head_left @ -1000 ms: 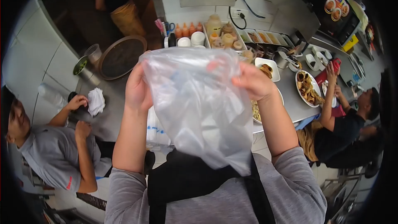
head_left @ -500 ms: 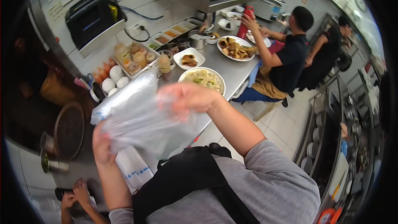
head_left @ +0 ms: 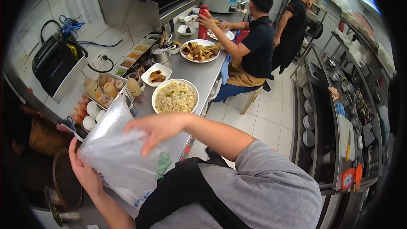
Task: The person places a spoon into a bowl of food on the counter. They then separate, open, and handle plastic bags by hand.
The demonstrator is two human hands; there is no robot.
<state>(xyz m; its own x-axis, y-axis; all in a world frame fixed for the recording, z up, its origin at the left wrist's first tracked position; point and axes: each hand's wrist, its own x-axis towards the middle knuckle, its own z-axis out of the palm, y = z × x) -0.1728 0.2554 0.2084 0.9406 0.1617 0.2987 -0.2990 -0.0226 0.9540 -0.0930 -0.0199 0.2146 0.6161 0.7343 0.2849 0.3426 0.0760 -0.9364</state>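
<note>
A translucent plastic bag (head_left: 123, 157) spreads between my hands over the near end of the steel counter. My left hand (head_left: 85, 165) is at the bag's left edge, with its fingers wrapped round the plastic. Above the bag's right side is my right hand (head_left: 159, 129), blurred, thumb and fingers apart, touching or just over the film. Beneath the bag, blue marks of a white package (head_left: 142, 199) show. Just beyond my right hand stands a white bowl of fried rice (head_left: 176, 96), and behind it a square dish with brown food (head_left: 156, 75).
Farther along the counter (head_left: 193, 73) lies a plate of browned food (head_left: 200, 51). A seated person (head_left: 254, 42) holds a red bottle (head_left: 203, 21); another person (head_left: 292, 25) stands behind. Sauce bottles (head_left: 101, 90) line the wall. Shelves with dishes (head_left: 311, 123) are at right.
The view has swung right, bringing more of the counter and shelves in. The bag is now lower and more to the left, and my right hand's fingers have spread apart.
</note>
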